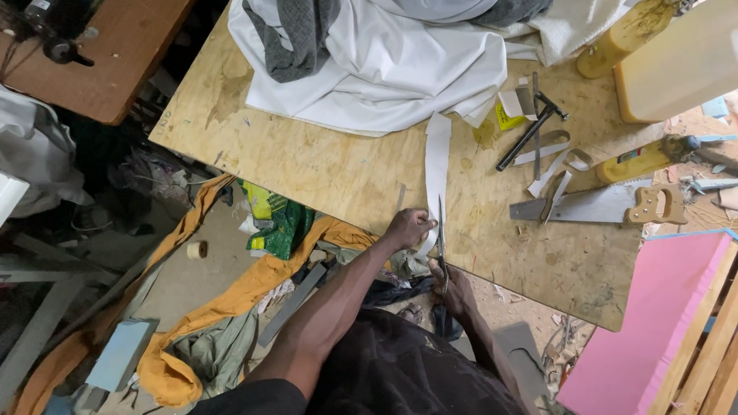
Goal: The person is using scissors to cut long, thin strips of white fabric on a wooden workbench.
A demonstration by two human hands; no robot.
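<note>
My left hand (410, 228) pinches the near end of a long white strip (438, 165) that lies on the plywood table (301, 165) and runs away from me toward a heap of white cloth (379, 66). My right hand (453, 288) is closed on the handles of a pair of scissors (441, 242). The blades point away from me along the strip's right edge, close to my left fingers.
A handsaw (601, 207), a black metal tool (532, 132), loose white strips (549, 154) and yellow bottles (635, 26) lie at the table's right. A pink sheet (648, 328) and wooden slats (723, 333) stand near right. Orange cloth (216, 305) and scraps cover the floor at left.
</note>
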